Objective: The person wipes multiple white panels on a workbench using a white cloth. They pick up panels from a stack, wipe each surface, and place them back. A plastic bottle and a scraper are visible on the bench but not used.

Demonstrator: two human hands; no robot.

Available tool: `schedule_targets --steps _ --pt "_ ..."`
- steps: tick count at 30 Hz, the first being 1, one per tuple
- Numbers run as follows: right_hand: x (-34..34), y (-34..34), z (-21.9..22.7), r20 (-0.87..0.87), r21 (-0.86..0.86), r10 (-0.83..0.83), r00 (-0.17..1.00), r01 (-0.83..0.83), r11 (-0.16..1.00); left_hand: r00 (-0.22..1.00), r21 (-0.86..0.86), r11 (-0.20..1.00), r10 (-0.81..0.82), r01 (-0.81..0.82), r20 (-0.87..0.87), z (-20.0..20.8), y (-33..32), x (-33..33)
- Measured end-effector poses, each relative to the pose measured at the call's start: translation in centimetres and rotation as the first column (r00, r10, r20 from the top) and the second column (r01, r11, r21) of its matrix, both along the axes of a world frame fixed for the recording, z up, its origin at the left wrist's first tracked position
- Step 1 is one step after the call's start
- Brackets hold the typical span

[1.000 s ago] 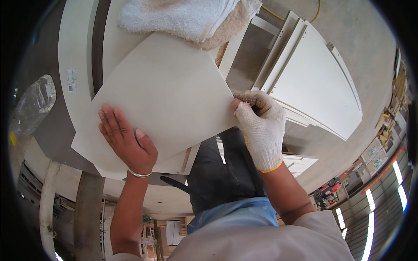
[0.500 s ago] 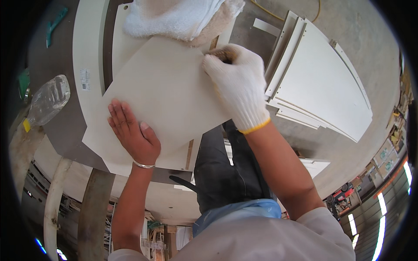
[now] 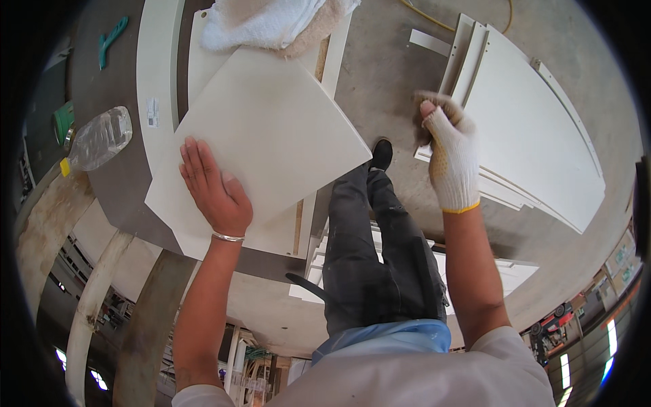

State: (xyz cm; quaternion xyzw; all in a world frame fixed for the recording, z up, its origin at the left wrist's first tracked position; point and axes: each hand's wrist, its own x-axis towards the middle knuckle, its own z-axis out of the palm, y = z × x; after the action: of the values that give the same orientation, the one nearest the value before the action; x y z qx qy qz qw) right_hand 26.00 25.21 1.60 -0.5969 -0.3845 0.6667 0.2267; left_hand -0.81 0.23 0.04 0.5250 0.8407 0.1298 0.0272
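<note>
Head view, left hand (image 3: 215,193): bare, palm flat on the white panel (image 3: 285,122), fingers stretched out together, grasping nothing; a silver bangle (image 3: 228,237) circles my wrist.
Panel's place: directly under my left palm, on top of another pale board (image 3: 205,68).
Panel's slant: its straight right edge runs from the towels down to a corner on my right-hand side.
Right hand (image 3: 447,146): in a white knit glove, raised, fingers curled inward; motion blur hides the fingertips, so I cannot tell whether anything is pinched there.
Nearer hand: my left, which touches the panel; from my right hand the panel lies to the left, with a gap between them.
Towels: one white towel (image 3: 261,27) and one beige towel (image 3: 308,41), bunched over the panel's far end.
Counter (image 3: 119,203): dark, beneath the boards.
Counter's left side: a clear plastic bottle (image 3: 102,139) with a yellow cap, then a turquoise tool (image 3: 108,44) farther off.
Stacked panels (image 3: 536,122): white, low down beyond my right hand.
Floor (image 3: 380,61): grey concrete, a yellow hose (image 3: 427,18) curving along its far part.
</note>
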Motion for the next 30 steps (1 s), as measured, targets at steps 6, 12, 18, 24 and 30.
schedule_targets --steps 6,12,18,24,30 --pt "-7.3 6.6 1.1 0.605 0.743 0.407 0.685 -0.669 0.021 1.000 0.004 1.000 -0.006 0.006 -0.003 0.0 0.0 -0.1" --pt "-15.0 9.8 -0.5 0.638 0.747 0.559 0.529 -0.602 -0.282 1.000 0.013 1.000 0.004 -0.003 -0.023 -0.1 0.1 -0.1" --pt "-15.3 10.8 1.1 0.216 0.718 0.644 0.733 -0.567 0.404 1.000 0.011 1.000 0.001 -0.001 -0.021 -0.2 0.0 -0.2" --pt "-1.9 11.2 3.6 -0.913 0.232 0.232 0.337 -0.040 0.972 1.000 0.005 1.000 -0.006 0.006 -0.014 -0.3 -0.2 -0.4" --pt "7.8 5.5 -0.1 -0.946 -0.219 -0.230 0.227 0.073 0.973 0.999 -0.007 1.000 -0.029 0.029 -0.021 0.0 0.2 0.0"
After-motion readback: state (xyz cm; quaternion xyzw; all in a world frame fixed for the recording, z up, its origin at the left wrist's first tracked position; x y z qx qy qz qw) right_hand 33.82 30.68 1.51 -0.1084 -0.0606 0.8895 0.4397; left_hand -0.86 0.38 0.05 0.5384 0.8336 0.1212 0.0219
